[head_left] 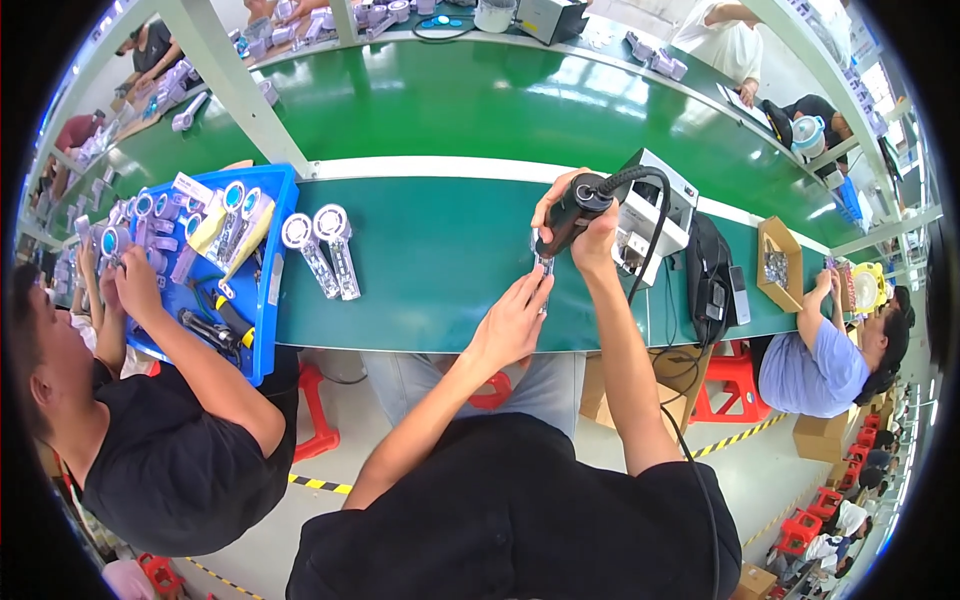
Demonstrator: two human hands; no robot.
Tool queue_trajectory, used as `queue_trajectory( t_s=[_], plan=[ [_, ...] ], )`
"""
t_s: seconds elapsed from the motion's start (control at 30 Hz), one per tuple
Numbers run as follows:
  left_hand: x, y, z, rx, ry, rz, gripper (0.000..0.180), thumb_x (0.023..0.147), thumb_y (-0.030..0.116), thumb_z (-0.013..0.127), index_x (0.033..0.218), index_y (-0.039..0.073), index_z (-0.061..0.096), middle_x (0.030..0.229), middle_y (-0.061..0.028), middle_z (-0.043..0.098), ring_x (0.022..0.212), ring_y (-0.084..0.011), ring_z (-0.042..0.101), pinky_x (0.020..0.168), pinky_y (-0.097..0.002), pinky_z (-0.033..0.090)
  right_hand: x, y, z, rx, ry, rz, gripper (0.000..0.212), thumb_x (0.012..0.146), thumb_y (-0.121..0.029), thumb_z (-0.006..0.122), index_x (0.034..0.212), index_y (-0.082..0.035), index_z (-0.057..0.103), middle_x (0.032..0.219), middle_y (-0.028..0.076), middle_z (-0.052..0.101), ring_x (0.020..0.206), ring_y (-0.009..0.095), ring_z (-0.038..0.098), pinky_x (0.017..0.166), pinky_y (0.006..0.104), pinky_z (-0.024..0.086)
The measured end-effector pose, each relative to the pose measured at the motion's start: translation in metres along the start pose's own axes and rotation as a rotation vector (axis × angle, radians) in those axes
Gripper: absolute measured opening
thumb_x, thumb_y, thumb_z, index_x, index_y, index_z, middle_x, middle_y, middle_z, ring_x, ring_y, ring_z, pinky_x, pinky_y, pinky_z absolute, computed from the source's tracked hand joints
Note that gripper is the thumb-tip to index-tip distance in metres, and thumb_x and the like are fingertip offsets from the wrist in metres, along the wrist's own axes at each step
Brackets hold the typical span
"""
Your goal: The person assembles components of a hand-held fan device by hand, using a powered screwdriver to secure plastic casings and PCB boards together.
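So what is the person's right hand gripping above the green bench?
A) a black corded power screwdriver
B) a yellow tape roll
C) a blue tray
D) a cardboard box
A: the right hand is wrapped around a black corded screwdriver, tip pointing down at the small clear part pinched by the left hand.

Left arm: bare forearm rising from the lower edge, extended forward.
Left hand: fingers pinched together, pointing up.
Right arm: bare, elbow bent, raised.
Right hand: fist wrapped closed, directly above the left.
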State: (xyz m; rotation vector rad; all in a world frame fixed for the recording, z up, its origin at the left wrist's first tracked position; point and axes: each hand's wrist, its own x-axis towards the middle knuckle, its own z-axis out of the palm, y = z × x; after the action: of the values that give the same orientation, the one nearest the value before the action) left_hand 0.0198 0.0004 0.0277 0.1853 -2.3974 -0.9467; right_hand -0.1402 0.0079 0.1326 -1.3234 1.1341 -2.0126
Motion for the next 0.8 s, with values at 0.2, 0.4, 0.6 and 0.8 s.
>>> queue_trajectory(
  t_s=[0.2, 0.4, 0.6, 0.8],
  plan=[
    [0.002, -0.004, 0.002, 0.007, 0.003, -0.005, 0.06, 0.08, -0.002, 0.066, 0.137, -0.005, 0.048, 0.141, -0.025, 0.046, 0.125, -0.0393, 0.052, 0.101, -0.0438, 0.048, 0.001, -0.002, -0.003, -0.02, 0.001, 0.057, 0.096, 0.066, -0.089, 0.054, 0.092, 0.004, 0.06, 0.068, 0.013, 0.064, 0.051, 0.014, 0.061, 0.045, 0.023, 0.047],
    [0.001, -0.004, 0.001, 0.003, 0.005, 0.003, 0.061, 0.081, -0.002, 0.065, 0.139, -0.003, 0.047, 0.144, -0.0245, 0.044, 0.123, -0.0407, 0.052, 0.099, -0.0448, 0.049, -0.004, 0.004, 0.001, 0.008, -0.008, 0.038, 0.096, 0.064, -0.087, 0.058, 0.091, 0.005, 0.058, 0.071, 0.01, 0.062, 0.053, 0.015, 0.062, 0.045, 0.0226, 0.047],
    [0.0, -0.005, 0.002, -0.002, 0.009, 0.009, 0.061, 0.08, -0.002, 0.065, 0.138, -0.004, 0.047, 0.143, -0.025, 0.044, 0.123, -0.0412, 0.052, 0.099, -0.045, 0.049, -0.001, 0.005, 0.002, 0.001, 0.017, 0.043, 0.096, 0.066, -0.085, 0.06, 0.093, 0.007, 0.059, 0.071, 0.01, 0.061, 0.053, 0.016, 0.062, 0.043, 0.0241, 0.046],
    [0.001, -0.003, 0.004, 0.009, 0.022, 0.014, 0.062, 0.079, -0.003, 0.066, 0.138, -0.003, 0.047, 0.142, -0.025, 0.045, 0.122, -0.0406, 0.053, 0.098, -0.0446, 0.049, -0.007, 0.001, -0.003, -0.054, 0.165, -0.019, 0.096, 0.067, -0.086, 0.058, 0.094, 0.005, 0.058, 0.068, 0.013, 0.062, 0.052, 0.017, 0.061, 0.045, 0.0258, 0.047]
  ],
)
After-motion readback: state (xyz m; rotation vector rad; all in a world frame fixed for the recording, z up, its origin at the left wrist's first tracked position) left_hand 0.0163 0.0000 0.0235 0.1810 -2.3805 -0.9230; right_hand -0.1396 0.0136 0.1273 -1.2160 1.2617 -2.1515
